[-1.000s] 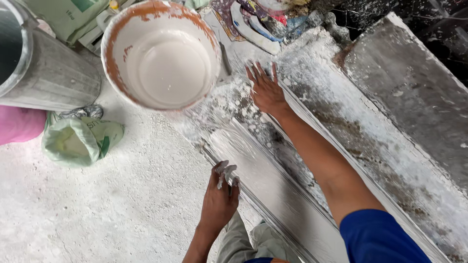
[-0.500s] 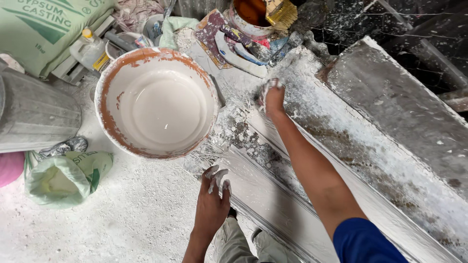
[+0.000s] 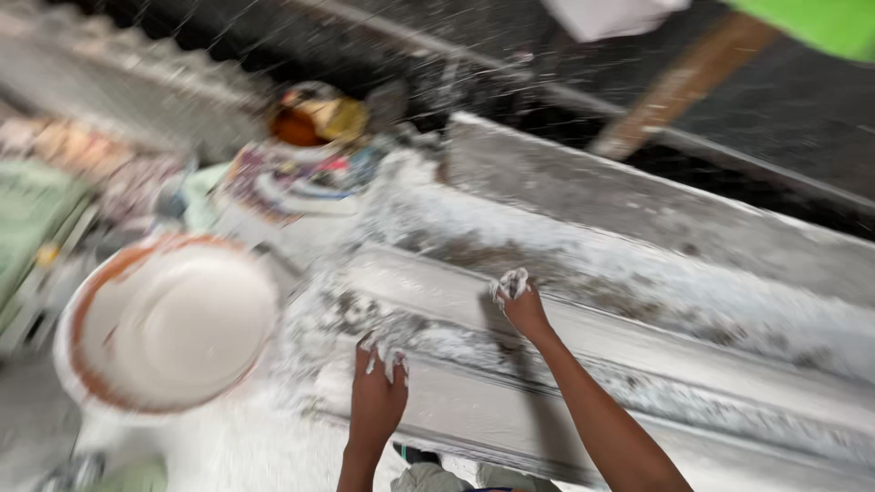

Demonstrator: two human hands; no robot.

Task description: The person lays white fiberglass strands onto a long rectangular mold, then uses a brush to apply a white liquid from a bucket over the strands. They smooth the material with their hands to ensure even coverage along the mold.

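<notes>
You are pressing your plaster-coated left hand (image 3: 376, 394), fingers spread, and your right hand (image 3: 518, 301), curled around a white lump, onto the long plaster moulding (image 3: 638, 364), which is only patchily coated beyond them.

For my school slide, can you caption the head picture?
Two plaster-covered hands, left and right, press on a long white mould beside a bowl.

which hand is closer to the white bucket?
Left. The left hand rests on the plaster mould just right of the white bucket; the right hand is farther right along the mould.
</notes>
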